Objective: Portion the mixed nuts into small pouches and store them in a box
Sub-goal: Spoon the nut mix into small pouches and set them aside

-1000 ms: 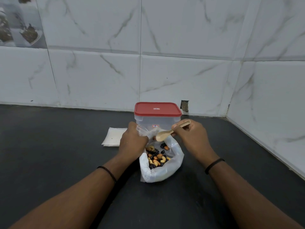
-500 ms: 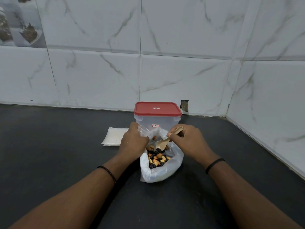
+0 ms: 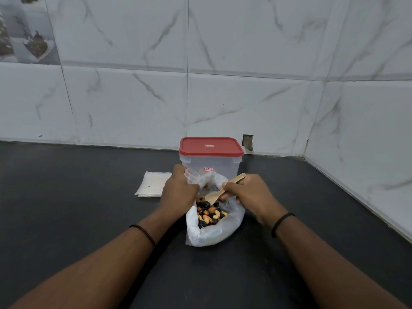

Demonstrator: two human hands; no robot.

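One view only, from the head. Since a second ago, the wooden spoon [image 3: 224,190] has been lowered from above the nuts [image 3: 209,212] until its bowl is dipped into the big bag [image 3: 214,228] at frame centre; a fresh scoop is judged under way. The spoon's handle is gripped by the right hand [image 3: 249,195], fingers curled. A small pouch [image 3: 193,175] is pinched open by the left hand [image 3: 178,190]. Behind them on the bench [image 3: 66,208], the box [image 3: 210,161] is seen with its lid on.
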